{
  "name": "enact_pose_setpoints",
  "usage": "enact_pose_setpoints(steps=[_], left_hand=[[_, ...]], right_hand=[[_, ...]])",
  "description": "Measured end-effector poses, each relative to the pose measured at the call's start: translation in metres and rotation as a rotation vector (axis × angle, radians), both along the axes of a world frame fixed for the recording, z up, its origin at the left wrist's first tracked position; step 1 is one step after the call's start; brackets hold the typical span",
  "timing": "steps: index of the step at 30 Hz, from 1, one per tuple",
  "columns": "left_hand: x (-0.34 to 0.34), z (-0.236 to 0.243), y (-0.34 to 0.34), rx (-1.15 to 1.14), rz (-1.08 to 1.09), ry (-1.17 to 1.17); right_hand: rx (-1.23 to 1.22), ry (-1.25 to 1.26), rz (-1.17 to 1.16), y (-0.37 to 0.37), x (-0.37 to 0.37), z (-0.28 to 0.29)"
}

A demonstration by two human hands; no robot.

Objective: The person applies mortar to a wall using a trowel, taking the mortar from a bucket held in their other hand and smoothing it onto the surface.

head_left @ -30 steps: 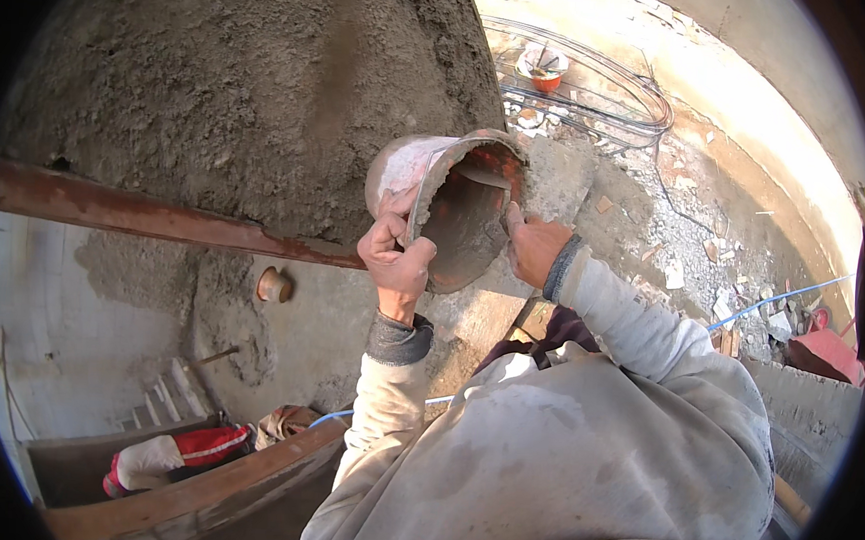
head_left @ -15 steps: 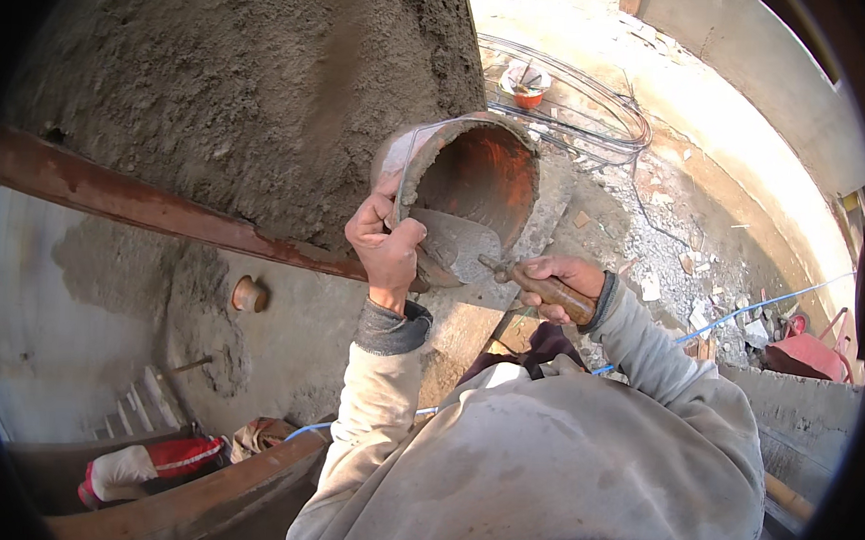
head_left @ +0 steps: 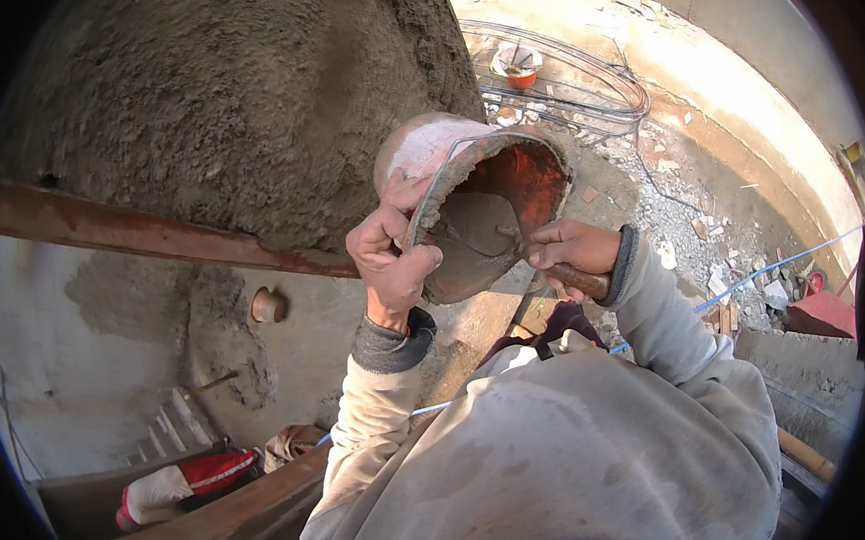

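An orange bucket, crusted with grey mortar, is tipped on its side with its mouth toward me. My left hand is closed on its rim and wire handle at the left of the opening. My right hand grips the wooden handle of a trowel. The trowel's blade reaches into the bucket's mouth, against wet mortar along the lower inner wall. Mortar covers much of the blade, so its edges are hard to make out.
A rough mortar-coated wall rises at the left, edged by a reddish board. A small clay-coloured pot lies below. Far off are coiled cables, a small orange bucket, rubble and a red wheelbarrow.
The trowel blade has gone deeper into the bucket, with my right hand closer to the rim. The bucket has turned slightly, and its mouth has shifted right.
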State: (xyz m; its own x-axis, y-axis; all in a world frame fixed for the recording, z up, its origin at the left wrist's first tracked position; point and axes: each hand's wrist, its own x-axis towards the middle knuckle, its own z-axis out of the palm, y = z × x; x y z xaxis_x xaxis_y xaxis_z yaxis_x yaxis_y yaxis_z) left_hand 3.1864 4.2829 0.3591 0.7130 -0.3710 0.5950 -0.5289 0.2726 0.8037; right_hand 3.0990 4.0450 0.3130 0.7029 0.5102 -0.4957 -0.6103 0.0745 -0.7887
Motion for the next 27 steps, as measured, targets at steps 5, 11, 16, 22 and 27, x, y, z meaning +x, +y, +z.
enact_pose_setpoints(steps=[5,11,16,22,27], left_hand=[[-0.006,-0.009,0.002,-0.321,0.070,0.404],[-0.009,-0.110,0.008,-0.266,0.555,0.556],[-0.047,-0.181,0.083,-0.158,0.802,0.697],[-0.130,-0.209,0.191,0.060,1.089,0.875],[-0.175,-0.198,0.214,0.293,1.389,0.884]], right_hand=[[0.644,0.098,-0.087,0.029,-0.007,-0.024],[1.104,0.324,-0.199,0.060,-0.019,-0.097],[1.127,0.230,-0.523,0.035,-0.042,-0.154],[0.501,-0.016,-1.186,-0.012,-0.032,-0.209],[0.135,0.028,-1.559,-0.026,0.015,-0.288]])
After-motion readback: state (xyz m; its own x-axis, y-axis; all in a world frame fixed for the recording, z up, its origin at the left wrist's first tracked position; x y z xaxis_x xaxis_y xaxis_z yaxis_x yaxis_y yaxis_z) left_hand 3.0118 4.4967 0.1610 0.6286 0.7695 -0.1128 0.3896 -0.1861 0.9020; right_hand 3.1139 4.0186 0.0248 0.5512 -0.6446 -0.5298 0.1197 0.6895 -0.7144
